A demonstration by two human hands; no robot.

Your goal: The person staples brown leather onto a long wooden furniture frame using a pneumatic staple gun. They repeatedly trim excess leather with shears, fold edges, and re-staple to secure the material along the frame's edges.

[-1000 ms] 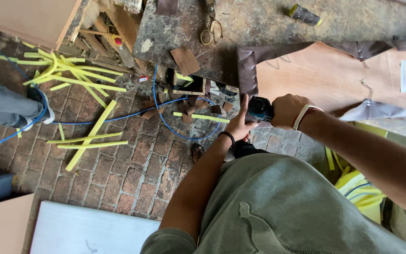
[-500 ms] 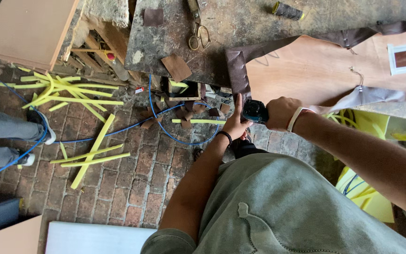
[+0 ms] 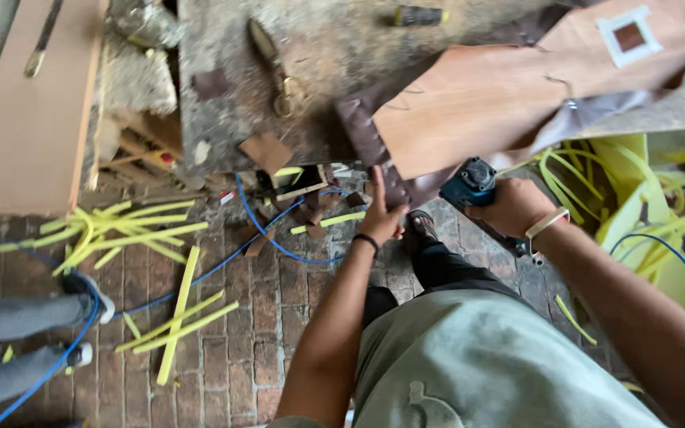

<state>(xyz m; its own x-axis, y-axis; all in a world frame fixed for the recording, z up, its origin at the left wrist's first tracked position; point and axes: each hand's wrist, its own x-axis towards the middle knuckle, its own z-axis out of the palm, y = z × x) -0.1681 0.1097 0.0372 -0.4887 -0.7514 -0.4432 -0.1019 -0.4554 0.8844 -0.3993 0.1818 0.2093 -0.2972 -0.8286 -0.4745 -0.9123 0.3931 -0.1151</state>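
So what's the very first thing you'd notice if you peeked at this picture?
Probably the bright yellow strips scattered over the brick floor at left. Then the middle: the right hand grips a blue power tool, while the left hand touches the dark edge of a big brown sheet hanging off the workbench.

A small white square label (image 3: 629,36) with a dark brown centre lies on the tan sheet (image 3: 485,103), upper right.

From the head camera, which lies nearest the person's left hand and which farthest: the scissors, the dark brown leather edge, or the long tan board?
Measured from the left hand:
1. Dark brown leather edge, touching the fingers.
2. Metal scissors, up on the worn bench.
3. Long tan board, far off at the picture's left edge.
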